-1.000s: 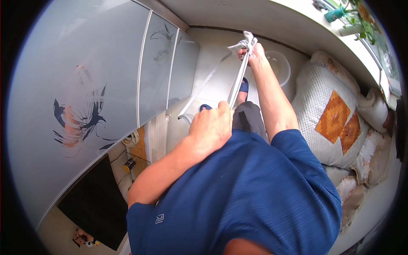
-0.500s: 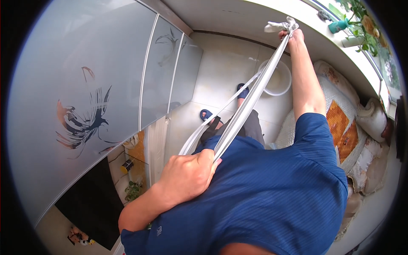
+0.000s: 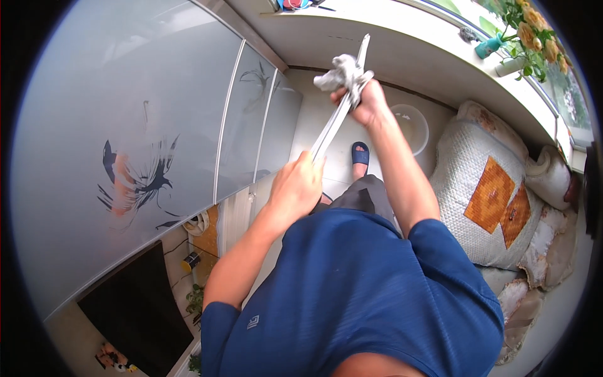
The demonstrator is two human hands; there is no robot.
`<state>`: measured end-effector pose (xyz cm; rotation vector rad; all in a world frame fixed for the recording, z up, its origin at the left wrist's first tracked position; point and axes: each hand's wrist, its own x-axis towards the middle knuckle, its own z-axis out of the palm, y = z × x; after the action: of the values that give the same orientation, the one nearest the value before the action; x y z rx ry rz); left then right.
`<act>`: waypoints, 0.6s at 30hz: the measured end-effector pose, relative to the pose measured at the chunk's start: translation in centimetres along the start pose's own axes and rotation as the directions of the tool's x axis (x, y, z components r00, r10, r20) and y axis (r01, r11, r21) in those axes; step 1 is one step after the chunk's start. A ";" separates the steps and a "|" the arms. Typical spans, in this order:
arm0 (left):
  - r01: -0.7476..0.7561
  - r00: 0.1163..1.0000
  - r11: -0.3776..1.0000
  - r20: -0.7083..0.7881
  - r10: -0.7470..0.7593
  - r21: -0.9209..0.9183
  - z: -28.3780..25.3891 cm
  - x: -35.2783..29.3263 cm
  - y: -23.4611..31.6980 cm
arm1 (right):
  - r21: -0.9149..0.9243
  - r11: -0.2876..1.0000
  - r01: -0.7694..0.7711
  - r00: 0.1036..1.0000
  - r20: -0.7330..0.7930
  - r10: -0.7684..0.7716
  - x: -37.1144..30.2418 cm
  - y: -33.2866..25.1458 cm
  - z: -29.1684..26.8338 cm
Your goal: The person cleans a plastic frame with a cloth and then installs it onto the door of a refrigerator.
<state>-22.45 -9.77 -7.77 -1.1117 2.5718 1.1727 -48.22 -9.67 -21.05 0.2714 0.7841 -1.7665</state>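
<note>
A long, thin white strip point(image 3: 329, 133) slants up from my left hand to beyond my right one; I cannot tell exactly what it is. My left hand point(image 3: 299, 186), in front of my chest, is closed around its near end. Further out, my right hand point(image 3: 369, 103) is closed on a crumpled grey-white rag point(image 3: 341, 75), which is wrapped about the strip. The strip's far tip pokes out past the rag. Fingers of the right hand are partly hidden behind the cloth.
A white bucket point(image 3: 419, 131) stands on the tiled floor by my sandalled foot point(image 3: 360, 158). Frosted sliding doors point(image 3: 169, 75) rise at left. At right are a seat with a quilted cover point(image 3: 453, 166) and a windowsill point(image 3: 402, 28) holding a turquoise vase point(image 3: 488, 47) of flowers.
My right hand has come back and leftward with the rag, nearer my left hand. My left hand has moved forward. The strip's tip now shows beyond the rag, and a second thin strand is out of sight.
</note>
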 end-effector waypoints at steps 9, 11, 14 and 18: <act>-0.078 0.992 0.979 0.110 0.058 0.190 3.7 6.0 1.8 | -0.069 0.997 -0.027 0.982 -0.189 0.014 -1.1 5.0 -1.5; -0.161 0.987 0.966 0.012 0.162 0.200 3.8 5.7 1.3 | 0.036 0.992 -0.120 0.988 -0.090 0.123 -0.2 3.9 -0.6; -0.147 0.989 0.956 0.041 0.142 0.252 3.1 4.3 2.2 | 0.108 0.983 -0.151 0.980 -0.117 0.163 0.6 3.3 -0.6; -0.231 0.973 0.938 0.081 0.217 0.259 2.6 0.5 3.9 | 0.091 0.986 -0.141 0.980 -0.130 0.152 4.5 -0.4 -4.6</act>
<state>-25.88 -6.56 -7.36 -0.7384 2.7671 0.8404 -51.05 -10.13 -26.87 0.4975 0.7698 -1.6549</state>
